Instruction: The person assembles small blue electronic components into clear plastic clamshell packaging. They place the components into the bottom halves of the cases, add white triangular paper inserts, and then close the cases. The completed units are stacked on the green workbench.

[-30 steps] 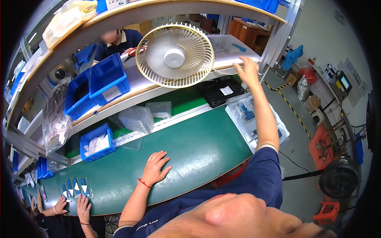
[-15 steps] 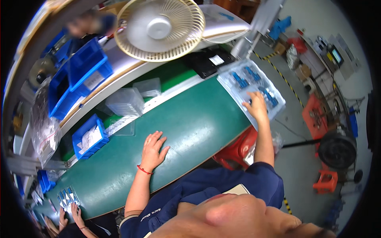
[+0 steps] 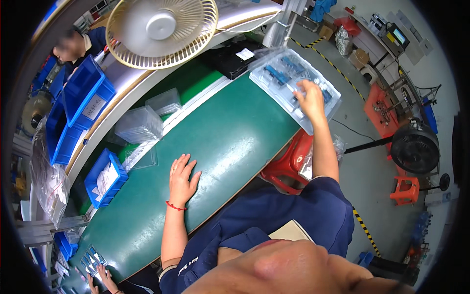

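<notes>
My left hand lies palm down on the green worktable, fingers spread, holding nothing; a red cord bracelet circles its wrist. At the table's right end, my right hand reaches over a clear plastic tray with its fingers bent toward the thumb. Something small and pale shows at those fingertips, too small to name. Several blue parts lie in the tray's pockets, some partly hidden by my right hand.
A white fan stands on the shelf, beside blue bins. Clear trays are stacked below, near a blue bin of white pieces. Another person's hands are at lower left. A red stool stands by the table.
The view has shifted, so table and tray sit differently in it. My right hand stays over the tray, its fingers repositioned among the parts. My left hand still rests flat.
</notes>
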A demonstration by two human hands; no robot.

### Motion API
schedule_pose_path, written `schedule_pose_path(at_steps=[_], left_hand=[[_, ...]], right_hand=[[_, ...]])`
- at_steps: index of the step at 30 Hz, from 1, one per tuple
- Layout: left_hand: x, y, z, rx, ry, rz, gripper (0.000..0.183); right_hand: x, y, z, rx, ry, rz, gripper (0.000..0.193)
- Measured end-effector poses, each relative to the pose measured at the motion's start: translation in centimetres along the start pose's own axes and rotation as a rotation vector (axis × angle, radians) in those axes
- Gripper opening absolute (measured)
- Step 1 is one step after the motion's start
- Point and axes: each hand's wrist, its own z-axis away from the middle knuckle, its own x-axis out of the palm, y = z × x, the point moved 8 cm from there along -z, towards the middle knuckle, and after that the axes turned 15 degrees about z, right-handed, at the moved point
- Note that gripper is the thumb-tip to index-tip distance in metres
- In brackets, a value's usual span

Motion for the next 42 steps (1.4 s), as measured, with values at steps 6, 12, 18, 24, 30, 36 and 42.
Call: schedule_pose_path(at_steps=[6,12,18,24,30,36,42], left_hand=[[0.5,0.2,-0.1,0.018,-0.03,-0.015,0.033],[0.6,-0.1,0.4,0.014,-0.016,-0.038,0.032],[1.2,0.4,-0.8,0.041,-0.053,-0.071,0.032],[0.1,0.4,1.1,0.019,0.014,-0.126,0.031],[-0.3,1.0,3.8,0.076,0.039,-0.107,0.03],[-14.8,8.7,18.2,-0.119,0.594,-0.561,0.024],[-33.9,28.6,47.6,-0.595,1.737,-1.138,0.04]], right_hand=[[-6.3,5.4,1.4,0.14,0.218,0.129,0.026],[-0.3,17.2,11.3,0.704,0.252,0.511,0.033],[17.5,24.3,27.3,0.947,-0.169,0.5,0.031],[21.0,23.4,26.7,0.783,-0.199,0.46,0.017],[27.7,19.1,25.9,0.108,-0.425,0.751,0.031],[31.9,-5.2,14.9,-0.36,-0.162,0.273,0.032],[31.1,-20.0,18.2,-0.626,-0.266,0.12,0.033]])
